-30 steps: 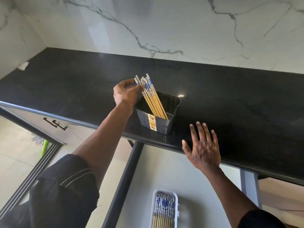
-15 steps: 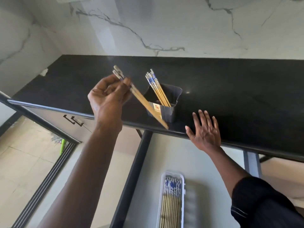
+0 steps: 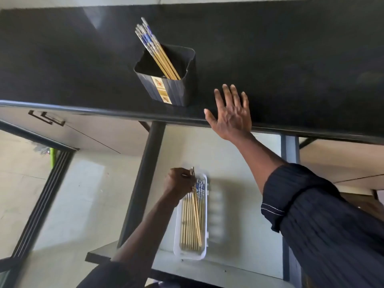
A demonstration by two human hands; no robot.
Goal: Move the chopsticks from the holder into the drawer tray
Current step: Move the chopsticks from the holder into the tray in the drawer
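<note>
A dark ribbed holder [image 3: 176, 88] stands near the front edge of the black counter [image 3: 291, 59], with several bamboo chopsticks [image 3: 158, 53] leaning left out of it. Below, in the open drawer, a white plastic tray [image 3: 205, 225] holds several chopsticks laid lengthwise. My left hand [image 3: 178, 183] is at the tray's far end, shut on a pair of chopsticks [image 3: 196, 217] that slants across the ones lying there. My right hand [image 3: 230, 113] rests flat on the counter's edge, fingers spread, to the right of the holder.
The drawer [image 3: 239, 163] is pulled out under the counter, with a dark side rail [image 3: 143, 179] on its left. A cabinet front with a dark handle [image 3: 46, 118] lies left. Tiled floor [image 3: 18, 173] shows at far left.
My left hand has carried the pair of chopsticks from beside the holder down into the drawer tray. The view has tilted downward. My right hand has stayed on the counter edge.
</note>
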